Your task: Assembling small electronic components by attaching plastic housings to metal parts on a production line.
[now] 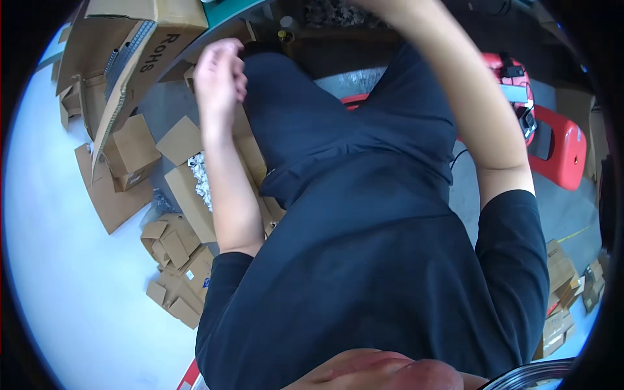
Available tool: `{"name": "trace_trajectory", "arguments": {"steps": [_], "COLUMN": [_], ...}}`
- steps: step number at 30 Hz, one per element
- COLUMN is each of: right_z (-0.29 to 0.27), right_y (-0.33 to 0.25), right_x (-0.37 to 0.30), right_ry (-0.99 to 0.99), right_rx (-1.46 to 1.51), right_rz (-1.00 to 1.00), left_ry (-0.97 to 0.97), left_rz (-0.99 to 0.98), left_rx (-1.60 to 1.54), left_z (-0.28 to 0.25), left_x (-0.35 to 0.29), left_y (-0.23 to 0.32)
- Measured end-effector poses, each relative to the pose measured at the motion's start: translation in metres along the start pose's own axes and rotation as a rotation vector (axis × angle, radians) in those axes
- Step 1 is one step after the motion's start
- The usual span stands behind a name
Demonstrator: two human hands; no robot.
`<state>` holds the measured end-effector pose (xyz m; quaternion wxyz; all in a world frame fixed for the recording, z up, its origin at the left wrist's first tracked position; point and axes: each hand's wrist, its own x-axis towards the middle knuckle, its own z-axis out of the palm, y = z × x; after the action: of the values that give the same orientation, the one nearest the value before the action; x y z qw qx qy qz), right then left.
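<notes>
My left hand (220,71) is raised over my left thigh, beside a large cardboard carton (179,16). Its fingers are curled in and slightly blurred; whether anything lies inside them is hidden. Beyond the upper edge of the head view my right hand is cut off, with only the forearm (461,71) showing as it reaches forward. Under my left forearm stands an open cardboard box (188,198) filled with many small white-and-dark parts (200,181).
Blue-grey trays (130,49) stick out of the large carton. Opened cardboard boxes (172,240) lie on the floor at left. A red plastic stool (565,153) and a red case with black devices (513,78) stand at right. More cartons (559,273) sit at lower right.
</notes>
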<state>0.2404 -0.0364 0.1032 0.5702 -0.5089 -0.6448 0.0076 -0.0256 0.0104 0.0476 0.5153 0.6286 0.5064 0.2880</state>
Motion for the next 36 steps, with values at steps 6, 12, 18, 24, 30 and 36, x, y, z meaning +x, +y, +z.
{"name": "trace_trajectory", "arguments": {"steps": [6,12,18,24,30,36], "right_z": [0.123,0.124,0.124,0.133,0.100,0.029], "right_y": [0.045,0.010,0.061,0.073,0.047,-0.007], "right_x": [-0.038,-0.002,0.001,0.004,-0.010,-0.043], "right_ry": [0.167,0.076,-0.145,-0.214,-0.116,-0.354], "right_rx": [-0.166,-0.381,-0.475,-0.494,-0.378,0.201], "right_rz": [0.057,0.207,0.045,0.018,-0.021,0.161], "left_ry": [0.021,0.003,-0.019,-0.044,-0.113,-0.611], "left_rz": [0.182,0.247,0.189,0.183,0.260,-0.002], "left_rx": [0.077,0.361,0.621,0.608,0.161,-0.358], "left_z": [0.007,0.013,0.018,0.008,0.014,0.029], "left_x": [0.056,0.069,0.093,0.101,0.077,0.030], "left_y": [0.061,0.079,0.061,0.054,0.048,0.036]}}
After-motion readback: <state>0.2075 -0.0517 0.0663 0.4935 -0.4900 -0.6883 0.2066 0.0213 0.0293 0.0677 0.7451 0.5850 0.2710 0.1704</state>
